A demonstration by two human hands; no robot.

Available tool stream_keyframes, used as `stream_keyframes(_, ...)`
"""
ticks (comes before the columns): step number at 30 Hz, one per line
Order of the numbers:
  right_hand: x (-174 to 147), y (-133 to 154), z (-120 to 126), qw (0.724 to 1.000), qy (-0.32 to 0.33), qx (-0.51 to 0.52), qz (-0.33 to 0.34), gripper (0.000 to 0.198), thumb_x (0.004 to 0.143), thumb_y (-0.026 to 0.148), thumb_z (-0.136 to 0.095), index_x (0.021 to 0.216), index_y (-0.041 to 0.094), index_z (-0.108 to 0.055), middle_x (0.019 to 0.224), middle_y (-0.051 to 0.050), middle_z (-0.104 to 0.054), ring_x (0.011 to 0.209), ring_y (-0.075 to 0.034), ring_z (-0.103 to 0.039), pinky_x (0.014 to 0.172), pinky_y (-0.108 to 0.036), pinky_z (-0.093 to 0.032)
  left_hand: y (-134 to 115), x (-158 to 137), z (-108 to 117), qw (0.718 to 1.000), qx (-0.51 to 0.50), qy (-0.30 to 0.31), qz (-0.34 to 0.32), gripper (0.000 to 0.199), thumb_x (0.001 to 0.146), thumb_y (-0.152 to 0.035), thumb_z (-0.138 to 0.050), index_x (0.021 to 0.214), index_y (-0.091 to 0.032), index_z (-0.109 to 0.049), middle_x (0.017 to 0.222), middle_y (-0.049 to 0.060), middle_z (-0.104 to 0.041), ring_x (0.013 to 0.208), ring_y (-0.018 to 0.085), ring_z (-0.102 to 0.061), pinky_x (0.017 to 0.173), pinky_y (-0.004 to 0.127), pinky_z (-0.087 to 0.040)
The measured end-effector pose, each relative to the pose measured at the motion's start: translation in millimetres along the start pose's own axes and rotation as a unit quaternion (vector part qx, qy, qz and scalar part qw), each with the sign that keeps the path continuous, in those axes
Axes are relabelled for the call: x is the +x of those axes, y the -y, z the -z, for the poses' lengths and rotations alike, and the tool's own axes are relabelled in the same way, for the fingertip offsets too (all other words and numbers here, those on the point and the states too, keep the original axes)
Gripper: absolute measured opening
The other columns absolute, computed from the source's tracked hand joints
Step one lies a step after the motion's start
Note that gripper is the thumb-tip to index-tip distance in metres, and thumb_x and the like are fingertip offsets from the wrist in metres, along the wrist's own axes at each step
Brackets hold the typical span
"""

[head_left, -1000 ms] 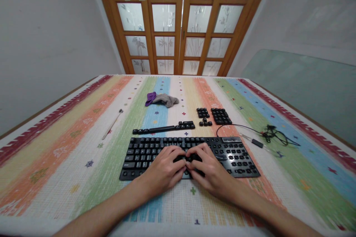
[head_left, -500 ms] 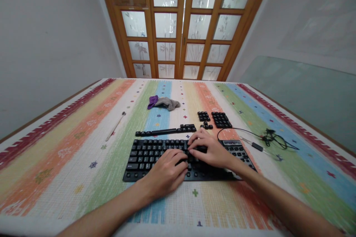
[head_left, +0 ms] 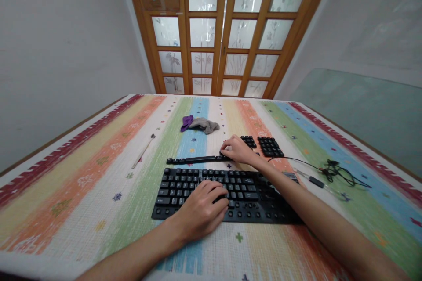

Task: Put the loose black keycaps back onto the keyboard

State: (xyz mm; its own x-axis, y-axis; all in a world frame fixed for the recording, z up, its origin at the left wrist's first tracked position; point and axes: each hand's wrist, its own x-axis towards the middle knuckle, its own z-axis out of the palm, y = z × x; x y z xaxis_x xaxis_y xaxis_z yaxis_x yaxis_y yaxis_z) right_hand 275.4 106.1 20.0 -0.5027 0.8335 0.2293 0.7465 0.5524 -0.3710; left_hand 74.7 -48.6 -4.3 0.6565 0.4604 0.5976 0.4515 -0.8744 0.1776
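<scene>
A black keyboard (head_left: 244,193) lies across the striped cloth, with keycaps on its upper rows and bare key sockets along the bottom row and on the right side. My left hand (head_left: 206,206) rests on the middle of it, fingers apart and bent over the keys. Beyond the keyboard, a row of loose keycaps (head_left: 198,159) includes a long space bar. My right hand (head_left: 235,149) is at the right part of that row, its thumb and fingertips pinched on a small black keycap (head_left: 222,153). The hand hides the keycaps beneath it.
Blocks of loose keycaps (head_left: 270,146) lie behind my right wrist. A grey and purple cloth (head_left: 204,124) sits farther back. To the left is a thin brush (head_left: 143,151); to the right, a coiled black cable (head_left: 336,171) and a black-handled tool (head_left: 316,181).
My right hand has moved from the keyboard up to the loose keycap row and pinches there. My left hand has stayed on the keyboard. The whole view has shifted slightly.
</scene>
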Motion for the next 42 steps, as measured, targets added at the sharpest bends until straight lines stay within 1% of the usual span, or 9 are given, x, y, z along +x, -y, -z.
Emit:
stream_keyframes(6,2,4,1,1.0,-0.001,0.009,0.0,0.006,0.08,0.014,-0.067,0.079,0.017,-0.072,0.078,-0.003,-0.072,0.083,-0.021,-0.059,0.079,-0.031,-0.042,-1,2,3,1.0,-0.001,0.006,0.0,0.012,0.095,-0.014,-0.054,0.098,-0.013,-0.065,0.105,0.009,-0.068,0.105,0.022,-0.058,0.093,0.041,-0.05)
stream_keyframes(10,-11,13,13,1.0,-0.017,0.021,0.01,0.004,0.083,0.014,-0.067,0.086,0.016,-0.068,0.084,-0.004,-0.071,0.086,-0.02,-0.059,0.081,-0.032,-0.043,-2,3,3,1.0,-0.007,0.006,0.007,0.012,0.095,-0.014,-0.053,0.099,-0.014,-0.065,0.104,0.008,-0.068,0.104,0.022,-0.059,0.092,0.04,-0.05)
stream_keyframes(13,-35,23,25,0.997,-0.037,0.054,0.033,0.003,0.085,0.017,-0.068,0.088,0.018,-0.067,0.085,-0.003,-0.07,0.088,-0.019,-0.059,0.082,-0.033,-0.044,-3,4,4,1.0,-0.011,-0.002,0.01,0.012,0.096,-0.014,-0.054,0.099,-0.014,-0.065,0.105,0.008,-0.069,0.104,0.022,-0.059,0.093,0.04,-0.05)
stream_keyframes(17,-82,36,35,0.99,-0.043,0.129,0.045,0.003,0.088,0.022,-0.068,0.09,0.02,-0.068,0.087,-0.003,-0.068,0.083,-0.018,-0.059,0.078,-0.032,-0.046,-4,5,2,1.0,-0.019,-0.001,0.016,0.011,0.096,-0.016,-0.055,0.1,-0.014,-0.065,0.105,0.008,-0.069,0.104,0.023,-0.059,0.092,0.041,-0.05)
stream_keyframes(21,-127,46,31,0.984,-0.039,0.166,0.048,0.007,0.089,0.026,-0.067,0.093,0.021,-0.07,0.086,-0.004,-0.066,0.081,-0.017,-0.06,0.075,-0.031,-0.048,-6,6,-1,0.999,-0.041,0.0,0.021,0.012,0.096,-0.018,-0.057,0.103,-0.014,-0.065,0.104,0.008,-0.069,0.105,0.023,-0.059,0.092,0.04,-0.051)
stream_keyframes(25,-152,55,20,0.979,-0.061,0.172,0.089,0.008,0.093,0.024,-0.063,0.095,0.02,-0.069,0.087,-0.005,-0.069,0.085,-0.018,-0.058,0.074,-0.032,-0.05,-9,8,-4,0.997,-0.061,0.004,0.036,0.016,0.095,-0.02,-0.059,0.109,-0.015,-0.065,0.105,0.008,-0.07,0.106,0.023,-0.06,0.093,0.04,-0.051)
stream_keyframes(31,-159,59,8,0.98,-0.082,0.139,0.121,0.008,0.094,0.02,-0.062,0.094,0.02,-0.069,0.088,-0.004,-0.073,0.085,-0.019,-0.055,0.077,-0.036,-0.048,-12,11,-9,0.997,-0.065,-0.009,0.044,0.015,0.096,-0.02,-0.059,0.109,-0.015,-0.064,0.102,0.007,-0.07,0.103,0.022,-0.06,0.091,0.04,-0.052)
stream_keyframes(36,-159,58,1,0.974,-0.123,0.118,0.15,0.011,0.095,0.02,-0.06,0.095,0.02,-0.071,0.089,-0.005,-0.075,0.081,-0.019,-0.056,0.075,-0.038,-0.048,-12,13,-10,0.997,-0.059,-0.01,0.047,0.014,0.096,-0.02,-0.059,0.108,-0.016,-0.065,0.1,0.007,-0.07,0.102,0.021,-0.06,0.09,0.038,-0.052)
stream_keyframes(42,-159,57,-5,0.97,-0.146,0.107,0.161,0.013,0.094,0.017,-0.06,0.097,0.019,-0.073,0.092,-0.006,-0.075,0.084,-0.02,-0.056,0.076,-0.039,-0.05,-11,12,-13,0.997,-0.059,-0.011,0.043,0.012,0.096,-0.018,-0.058,0.105,-0.015,-0.065,0.1,0.006,-0.07,0.102,0.022,-0.059,0.09,0.038,-0.051)
